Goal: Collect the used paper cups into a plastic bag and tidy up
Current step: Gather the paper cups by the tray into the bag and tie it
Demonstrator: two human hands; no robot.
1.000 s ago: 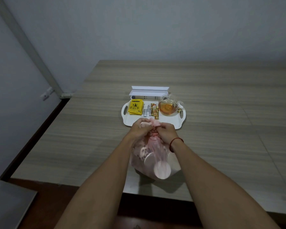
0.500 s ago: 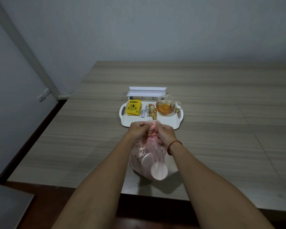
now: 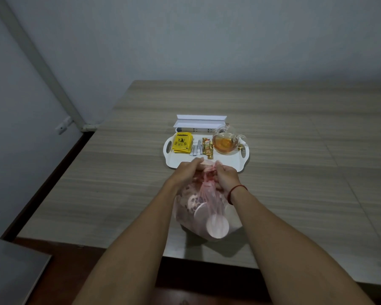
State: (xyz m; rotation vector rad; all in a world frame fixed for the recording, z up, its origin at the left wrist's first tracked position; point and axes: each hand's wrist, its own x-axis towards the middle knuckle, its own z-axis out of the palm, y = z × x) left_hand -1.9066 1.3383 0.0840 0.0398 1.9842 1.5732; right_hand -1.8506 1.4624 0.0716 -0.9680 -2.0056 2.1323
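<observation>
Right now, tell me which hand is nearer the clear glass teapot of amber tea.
Right. The right hand pinches the pink plastic bag almost straight in front of the teapot; the left hand grips it further to the left.

The plastic bag (image 3: 207, 208) is thin pink film, see-through and crinkled, bunched tight at the neck. Through it the paper cups (image 3: 217, 226) show pale and matt. The tabletop (image 3: 295, 172) is grey-brown wood grain, smooth with a dull sheen. The tray (image 3: 185, 160) is smooth white plastic, the teapot (image 3: 226, 143) clear glossy glass, the yellow packets (image 3: 182, 143) printed paper, the white box (image 3: 199, 124) matt card.
</observation>
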